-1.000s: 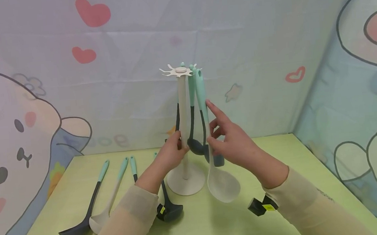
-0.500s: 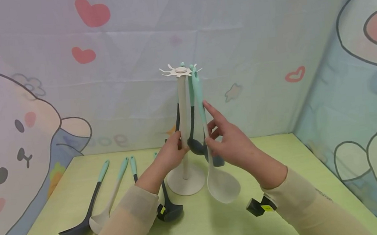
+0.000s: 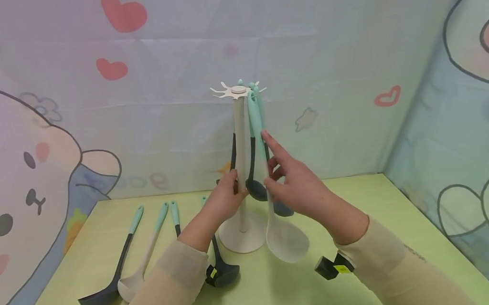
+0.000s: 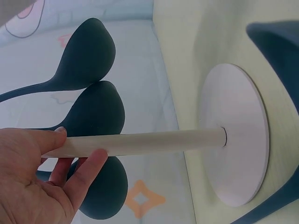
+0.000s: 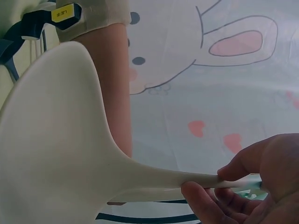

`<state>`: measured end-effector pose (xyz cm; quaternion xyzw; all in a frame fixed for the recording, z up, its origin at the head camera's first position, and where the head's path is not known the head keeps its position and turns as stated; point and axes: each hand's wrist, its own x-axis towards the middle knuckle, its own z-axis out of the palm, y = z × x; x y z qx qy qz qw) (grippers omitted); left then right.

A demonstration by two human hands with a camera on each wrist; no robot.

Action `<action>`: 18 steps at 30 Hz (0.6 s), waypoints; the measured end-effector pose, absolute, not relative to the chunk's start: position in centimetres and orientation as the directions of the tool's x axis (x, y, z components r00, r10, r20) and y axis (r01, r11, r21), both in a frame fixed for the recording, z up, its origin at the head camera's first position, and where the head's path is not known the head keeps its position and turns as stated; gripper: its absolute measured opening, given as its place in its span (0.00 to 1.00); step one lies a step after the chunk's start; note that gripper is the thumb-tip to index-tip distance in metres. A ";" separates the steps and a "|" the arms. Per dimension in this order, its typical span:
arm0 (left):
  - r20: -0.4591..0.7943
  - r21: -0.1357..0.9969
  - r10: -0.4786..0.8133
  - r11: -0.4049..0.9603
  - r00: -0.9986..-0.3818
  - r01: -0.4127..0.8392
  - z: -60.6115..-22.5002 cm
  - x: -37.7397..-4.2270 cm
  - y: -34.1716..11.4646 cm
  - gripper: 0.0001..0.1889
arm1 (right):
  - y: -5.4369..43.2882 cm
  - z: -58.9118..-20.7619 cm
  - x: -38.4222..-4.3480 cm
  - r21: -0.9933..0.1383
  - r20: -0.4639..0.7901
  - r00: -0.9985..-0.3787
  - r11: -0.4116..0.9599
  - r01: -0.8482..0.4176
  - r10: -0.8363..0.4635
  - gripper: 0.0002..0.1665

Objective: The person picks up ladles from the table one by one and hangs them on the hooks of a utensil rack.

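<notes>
My left hand grips the pole of a white utensil stand, below its hooked top ring. My right hand pinches the stem of a cream ladle with a mint handle, index finger laid along that handle. The ladle hangs upright, bowl down, above the table beside the stand. Its handle end is close to the ring's front right; I cannot tell whether a hook goes through its hole. Several dark utensils with mint handles hang behind the pole, among them a dark ladle; another dark bowl shows in the left wrist view.
On the yellow-green table at left lie a dark ladle, a cream ladle and a mint-handled utensil partly hidden by my left arm. Another dark ladle lies before the stand's round base. A printed cloth hangs behind.
The cream ladle's handle end has swung left, closer to the pole, and my right hand has shifted slightly left with it. My left hand keeps its grip on the pole.
</notes>
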<state>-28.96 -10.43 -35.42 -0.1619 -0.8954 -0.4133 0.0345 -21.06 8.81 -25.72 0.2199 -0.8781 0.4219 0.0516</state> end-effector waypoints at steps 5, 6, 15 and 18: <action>0.210 0.722 0.271 0.605 -0.940 0.335 -35.4 -28.9 -10.4 0.13 | 8.6 -26.3 -21.6 -0.708 0.306 -0.894 0.549 -0.444 -0.328 0.51; 0.215 0.720 0.275 0.604 -0.937 0.342 -35.4 -29.0 -10.4 0.12 | 8.5 -26.4 -21.7 -0.701 0.319 -0.891 0.551 -0.452 -0.324 0.51; 0.212 0.714 0.275 0.612 -0.938 0.341 -35.3 -29.1 -10.5 0.14 | 7.6 -27.9 -22.7 -0.660 0.415 -0.861 0.554 -0.507 -0.293 0.50; 0.208 0.722 0.276 0.604 -0.938 0.338 -35.6 -29.1 -10.6 0.14 | 7.3 -28.5 -23.0 -0.666 0.426 -0.856 0.540 -0.515 -0.292 0.50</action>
